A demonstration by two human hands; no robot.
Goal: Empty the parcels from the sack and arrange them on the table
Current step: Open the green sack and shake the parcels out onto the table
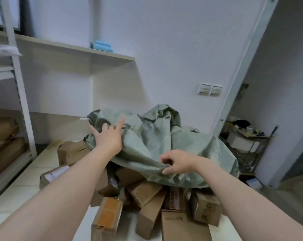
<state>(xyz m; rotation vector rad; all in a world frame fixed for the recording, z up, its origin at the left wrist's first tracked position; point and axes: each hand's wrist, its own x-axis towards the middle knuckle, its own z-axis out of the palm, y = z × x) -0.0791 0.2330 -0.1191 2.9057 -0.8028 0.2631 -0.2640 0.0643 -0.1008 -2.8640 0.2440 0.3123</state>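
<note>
Right hand: grip closed to a pinch, thumb and curled fingers nipping the near hem of the green sack, likely to lift its mouth clear of the load. Left hand, up and left of that pinch, lies on the sack's far fold with index and thumb straight; the middle fingers sink into the cloth, so I cannot tell whether they clutch it. Below both grips the brown parcels lie tumbled on the pale bench, some under the hem. Emptying looks nearly done, arranging not begun.

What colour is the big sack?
The sack is pale grey-green, seen in the head view.
</note>
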